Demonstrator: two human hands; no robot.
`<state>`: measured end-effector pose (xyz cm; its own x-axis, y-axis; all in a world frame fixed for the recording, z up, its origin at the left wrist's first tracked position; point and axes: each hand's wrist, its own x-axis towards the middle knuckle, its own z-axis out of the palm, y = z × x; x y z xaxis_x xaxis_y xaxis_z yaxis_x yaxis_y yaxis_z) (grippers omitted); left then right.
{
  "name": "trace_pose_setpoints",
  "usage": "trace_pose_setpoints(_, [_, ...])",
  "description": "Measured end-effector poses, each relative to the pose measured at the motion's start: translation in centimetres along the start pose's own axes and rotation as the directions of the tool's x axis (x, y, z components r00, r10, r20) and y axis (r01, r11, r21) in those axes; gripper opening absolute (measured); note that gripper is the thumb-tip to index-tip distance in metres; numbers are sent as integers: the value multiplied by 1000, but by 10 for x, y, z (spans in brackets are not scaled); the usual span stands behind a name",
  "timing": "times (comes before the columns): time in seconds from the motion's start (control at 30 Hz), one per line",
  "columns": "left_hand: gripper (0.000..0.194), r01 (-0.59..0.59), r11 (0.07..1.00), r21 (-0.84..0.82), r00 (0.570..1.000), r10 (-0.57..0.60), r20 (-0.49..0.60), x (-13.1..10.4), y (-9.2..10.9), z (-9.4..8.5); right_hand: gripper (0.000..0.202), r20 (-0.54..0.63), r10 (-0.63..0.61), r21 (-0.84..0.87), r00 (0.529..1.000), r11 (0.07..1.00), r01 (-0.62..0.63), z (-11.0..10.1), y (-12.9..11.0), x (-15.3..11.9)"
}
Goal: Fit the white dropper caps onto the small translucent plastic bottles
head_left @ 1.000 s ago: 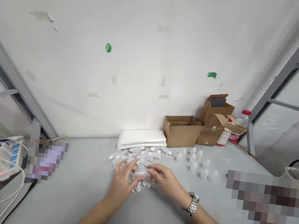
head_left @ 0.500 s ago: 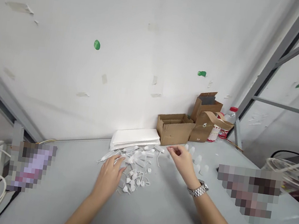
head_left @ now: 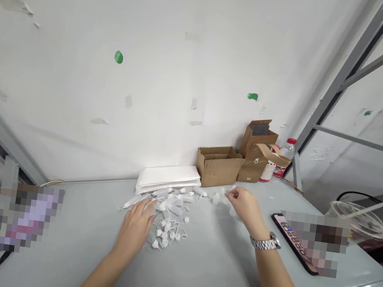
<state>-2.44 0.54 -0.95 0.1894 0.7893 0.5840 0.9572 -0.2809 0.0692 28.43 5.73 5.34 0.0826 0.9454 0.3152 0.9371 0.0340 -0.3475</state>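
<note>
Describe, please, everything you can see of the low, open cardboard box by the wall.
The open box stands upright on the grey table by the wall. It looks like brown cardboard, with uneven upper edges and a panel visible inside; its bottom is hidden. It sits between a white stack and a taller brown bag; whether they touch it is unclear. Neither the left hand nor the right hand appears to touch it.

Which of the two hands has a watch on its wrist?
The right hand: a silver metal watch circles its wrist, whereas the left hand has a bare wrist.
</note>
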Motion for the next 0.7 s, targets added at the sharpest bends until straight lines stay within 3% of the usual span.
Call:
trace_pose_setpoints(0.1, [28,-10,1000,9,1000,11,-16,-1,-1,3,12,42,-83,-184,996,979,90,10,-4,-2])
trace_pose_setpoints(0.27, [26,-10,1000,15,1000,10,-12,-1,-2,4,9,68,-127,-252,990,958,140,21,-8,-5])
trace_pose_setpoints(0.53, [25,1,999,-45,1000,-2,-25,-1,0,4,11,57,-120,-262,991,956,131,19,-5,-4])
trace_pose_setpoints(0.7, [24,-15,999,-50,999,13,-35,-1,-1,8,23,-47,-111,-166,993,981,102,13,-3,-4])
